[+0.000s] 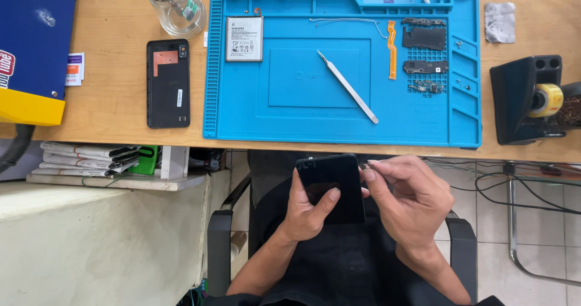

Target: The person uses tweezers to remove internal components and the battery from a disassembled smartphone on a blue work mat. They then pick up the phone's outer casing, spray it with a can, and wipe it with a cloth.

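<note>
The left hand (308,212) cradles a dark phone body (331,185) over the lap, below the desk edge, fingers wrapped behind it and the thumb laid across its face; the right hand (407,200) is at the phone's right edge, thumb and forefinger pinched together on something too small to make out — a tiny part or the edge itself, I cannot tell which. By the look of it, the work is mid-teardown, the hands busy at the side of the handset; the next move, I judge, calls for a fine, steady pinch and a firm hold from the left hand so the phone does not twist.

On the wooden desk (115,88) lies a blue repair mat (290,118); on it are steel tweezers (348,87), a battery (244,39), an orange flex cable (392,49) and small black parts (425,38); beside the mat lies a black back cover (168,83), inner side up, and near it a clear bottle (175,6). At the right stands a black holder (523,97) with yellow tape (548,99) — cables trail over the tiled floor (532,245) below.
</note>
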